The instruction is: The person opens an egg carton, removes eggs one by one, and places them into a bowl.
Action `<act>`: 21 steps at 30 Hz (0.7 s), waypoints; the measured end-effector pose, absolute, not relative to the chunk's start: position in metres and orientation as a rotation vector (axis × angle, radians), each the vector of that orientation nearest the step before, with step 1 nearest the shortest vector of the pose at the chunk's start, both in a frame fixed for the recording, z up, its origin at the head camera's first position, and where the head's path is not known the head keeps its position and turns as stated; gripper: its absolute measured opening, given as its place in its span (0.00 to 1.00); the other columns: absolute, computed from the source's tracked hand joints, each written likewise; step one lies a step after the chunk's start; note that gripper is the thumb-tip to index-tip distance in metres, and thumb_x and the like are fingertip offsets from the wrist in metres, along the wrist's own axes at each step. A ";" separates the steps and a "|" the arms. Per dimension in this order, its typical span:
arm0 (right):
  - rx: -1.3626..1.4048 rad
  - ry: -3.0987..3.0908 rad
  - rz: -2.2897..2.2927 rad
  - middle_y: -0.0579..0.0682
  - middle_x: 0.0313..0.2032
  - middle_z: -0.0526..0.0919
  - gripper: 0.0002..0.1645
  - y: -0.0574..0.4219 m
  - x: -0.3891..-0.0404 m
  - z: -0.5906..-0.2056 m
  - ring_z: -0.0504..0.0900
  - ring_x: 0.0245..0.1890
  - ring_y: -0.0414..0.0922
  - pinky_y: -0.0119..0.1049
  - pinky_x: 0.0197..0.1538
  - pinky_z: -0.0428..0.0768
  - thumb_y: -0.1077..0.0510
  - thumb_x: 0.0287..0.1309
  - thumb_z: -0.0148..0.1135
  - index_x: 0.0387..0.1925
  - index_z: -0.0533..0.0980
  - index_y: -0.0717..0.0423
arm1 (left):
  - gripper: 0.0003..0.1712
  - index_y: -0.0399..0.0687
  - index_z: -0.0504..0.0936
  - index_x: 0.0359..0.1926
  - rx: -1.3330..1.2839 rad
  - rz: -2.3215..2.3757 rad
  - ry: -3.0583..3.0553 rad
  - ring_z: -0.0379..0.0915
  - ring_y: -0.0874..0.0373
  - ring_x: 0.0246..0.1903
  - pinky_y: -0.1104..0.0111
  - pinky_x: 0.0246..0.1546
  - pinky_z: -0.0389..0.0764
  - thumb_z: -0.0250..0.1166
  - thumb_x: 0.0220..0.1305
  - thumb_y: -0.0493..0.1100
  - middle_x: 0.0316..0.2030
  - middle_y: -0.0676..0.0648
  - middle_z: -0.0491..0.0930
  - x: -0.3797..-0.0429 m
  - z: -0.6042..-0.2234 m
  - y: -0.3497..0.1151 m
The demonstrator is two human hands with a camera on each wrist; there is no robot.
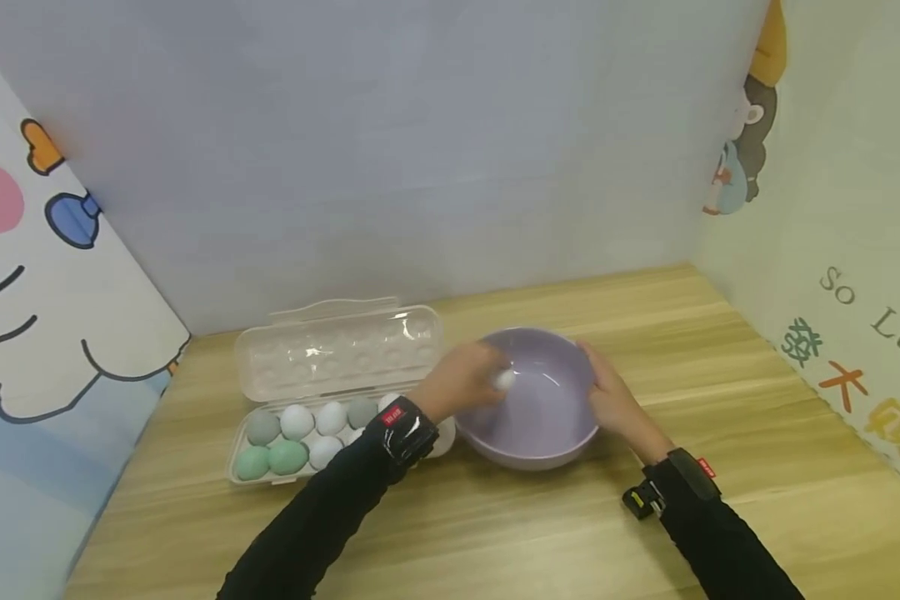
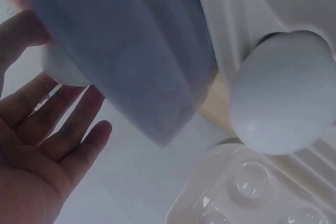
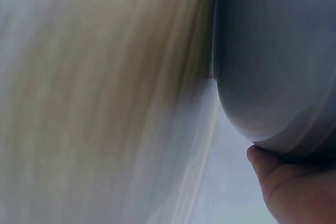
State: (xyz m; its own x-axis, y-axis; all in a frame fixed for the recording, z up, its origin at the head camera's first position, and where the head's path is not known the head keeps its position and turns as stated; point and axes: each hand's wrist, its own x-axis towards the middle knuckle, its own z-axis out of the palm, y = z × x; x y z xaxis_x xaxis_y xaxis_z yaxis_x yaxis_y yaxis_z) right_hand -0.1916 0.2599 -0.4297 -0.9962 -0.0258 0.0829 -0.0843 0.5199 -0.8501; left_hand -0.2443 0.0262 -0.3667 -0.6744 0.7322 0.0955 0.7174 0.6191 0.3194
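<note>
My left hand (image 1: 465, 379) reaches over the near-left rim of a purple bowl (image 1: 543, 408), pinching a white egg (image 1: 505, 380) between thumb and fingers. In the left wrist view the egg (image 2: 65, 67) is partly hidden behind the bowl's wall (image 2: 142, 56). At the bowl's right side my right hand (image 1: 613, 400) grips the rim, with fingers (image 3: 268, 163) against the outer wall in the right wrist view. Left of the bowl lies an opened clear egg carton (image 1: 234, 468), holding white, grey and green eggs. My left forearm covers part of it.
Behind the eggs the carton's clear lid (image 1: 337, 354) lies folded back. The wooden table (image 1: 495, 542) meets a pale back wall (image 1: 435, 150) and printed side panels (image 1: 832, 292). A white egg (image 2: 286, 95) sits in the carton close by the left wrist.
</note>
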 end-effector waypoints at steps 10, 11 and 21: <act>0.103 -2.692 1.460 0.72 0.73 0.49 0.43 0.261 -0.192 -0.430 0.51 0.73 0.71 0.66 0.72 0.54 0.76 0.54 0.37 0.74 0.46 0.69 | 0.15 0.45 0.87 0.42 1.290 0.312 2.766 0.83 0.52 0.42 0.62 0.50 0.81 0.71 0.50 0.39 0.39 0.48 0.88 -0.246 -0.385 0.045; 0.104 -2.694 1.455 0.72 0.73 0.49 0.43 0.261 -0.192 -0.430 0.51 0.73 0.71 0.66 0.72 0.54 0.76 0.54 0.37 0.74 0.47 0.69 | 0.14 0.44 0.87 0.41 1.313 0.326 2.762 0.83 0.52 0.42 0.62 0.51 0.81 0.71 0.50 0.38 0.39 0.47 0.88 -0.246 -0.388 0.045; 0.111 -2.719 1.407 0.71 0.74 0.48 0.44 0.261 -0.190 -0.431 0.51 0.73 0.70 0.64 0.72 0.54 0.74 0.54 0.39 0.74 0.46 0.69 | 0.13 0.40 0.86 0.40 1.365 0.418 2.759 0.83 0.50 0.39 0.61 0.50 0.81 0.72 0.51 0.37 0.36 0.45 0.87 -0.246 -0.401 0.047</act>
State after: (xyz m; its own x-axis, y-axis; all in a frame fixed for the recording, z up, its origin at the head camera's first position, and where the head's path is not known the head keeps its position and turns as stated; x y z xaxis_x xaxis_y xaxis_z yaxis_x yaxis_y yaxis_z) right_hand -0.1901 0.2612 -0.4315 -0.9943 -0.0283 0.1026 -0.1001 0.5764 -0.8110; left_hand -0.2462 0.0471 -0.4006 -0.6135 0.7849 0.0871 0.7754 0.5778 0.2547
